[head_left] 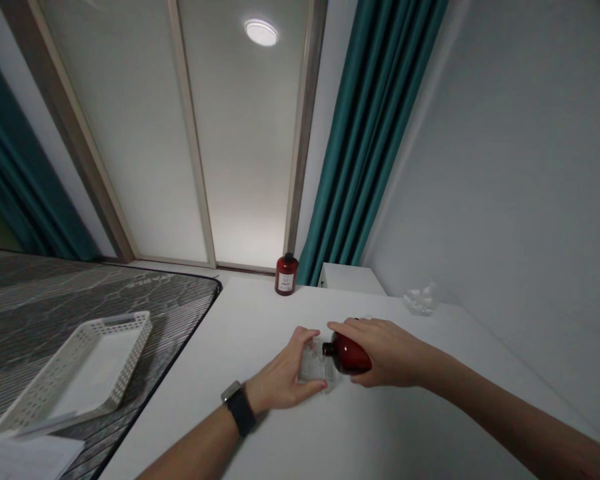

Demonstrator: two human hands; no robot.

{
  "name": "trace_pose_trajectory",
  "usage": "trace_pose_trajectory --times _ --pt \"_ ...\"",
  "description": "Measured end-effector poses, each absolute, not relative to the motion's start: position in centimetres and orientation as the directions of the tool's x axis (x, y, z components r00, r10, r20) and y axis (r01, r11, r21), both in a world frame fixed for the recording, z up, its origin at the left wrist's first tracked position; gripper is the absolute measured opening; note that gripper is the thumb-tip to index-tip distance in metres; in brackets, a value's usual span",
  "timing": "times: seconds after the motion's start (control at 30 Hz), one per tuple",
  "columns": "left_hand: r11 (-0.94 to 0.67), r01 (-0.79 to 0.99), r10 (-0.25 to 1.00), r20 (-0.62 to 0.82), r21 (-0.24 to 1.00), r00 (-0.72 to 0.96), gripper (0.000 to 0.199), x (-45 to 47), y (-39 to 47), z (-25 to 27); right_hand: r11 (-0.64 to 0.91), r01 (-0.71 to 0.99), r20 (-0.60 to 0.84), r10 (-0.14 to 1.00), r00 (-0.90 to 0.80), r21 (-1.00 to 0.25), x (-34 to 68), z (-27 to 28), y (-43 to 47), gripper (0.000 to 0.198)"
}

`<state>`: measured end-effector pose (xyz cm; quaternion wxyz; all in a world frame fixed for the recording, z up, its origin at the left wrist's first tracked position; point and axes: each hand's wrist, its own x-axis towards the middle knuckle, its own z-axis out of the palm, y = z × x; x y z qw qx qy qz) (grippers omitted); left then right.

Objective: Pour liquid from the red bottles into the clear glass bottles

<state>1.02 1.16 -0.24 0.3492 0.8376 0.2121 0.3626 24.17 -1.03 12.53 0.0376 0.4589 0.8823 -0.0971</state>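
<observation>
My right hand (pixel 387 350) is wrapped round a dark red-brown bottle (pixel 351 355), which is tilted on its side with its black neck pointing left. That neck sits right at the top of a clear glass container (pixel 314 363); whether liquid is flowing cannot be made out. Around the left side of the glass curve the fingers and thumb of my left hand (pixel 285 373), closed on it. A dark-banded watch is on my left wrist. Farther back on the white table, a second red-brown bottle (pixel 286 275) stands upright with a black cap and white label.
A crumpled clear plastic piece (pixel 420 300) lies at the table's back right. On the left, a white perforated basket (pixel 123 363) rests on a grey patterned surface beside white papers (pixel 27 457). Behind the white table (pixel 250 320) are a low white cabinet (pixel 355 277) and a teal curtain (pixel 360 147).
</observation>
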Motion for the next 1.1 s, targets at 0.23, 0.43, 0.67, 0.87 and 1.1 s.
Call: trace_pose_trajectory --times 0.23,0.43,0.67,0.87,1.1 --pt "-0.659 0.101 0.606 0.447 0.745 0.658 0.078 0.96 1.22 -0.36 0.553 0.825 -0.172 0.807 -0.565 -0.114 24.06 12.58 -1.13 0.081" --pt "-0.655 0.095 0.607 0.446 0.75 0.658 0.077 1.03 1.28 -0.43 0.556 0.823 -0.178 0.804 -0.568 -0.116 23.99 12.61 -1.1 0.08" --pt "-0.665 0.086 0.598 0.461 0.741 0.656 0.078 1.1 1.33 -0.72 0.558 0.821 -0.172 0.803 -0.571 -0.117 24.02 12.48 -1.0 0.081" --pt "-0.661 0.095 0.598 0.445 0.744 0.667 0.079 1.07 1.31 -0.7 0.557 0.822 -0.169 0.805 -0.569 -0.117 24.11 12.27 -0.9 0.081" --pt "-0.654 0.098 0.603 0.438 0.75 0.667 0.081 1.13 1.32 -0.74 0.558 0.821 -0.186 0.8 -0.571 -0.119 23.97 12.52 -1.01 0.08"
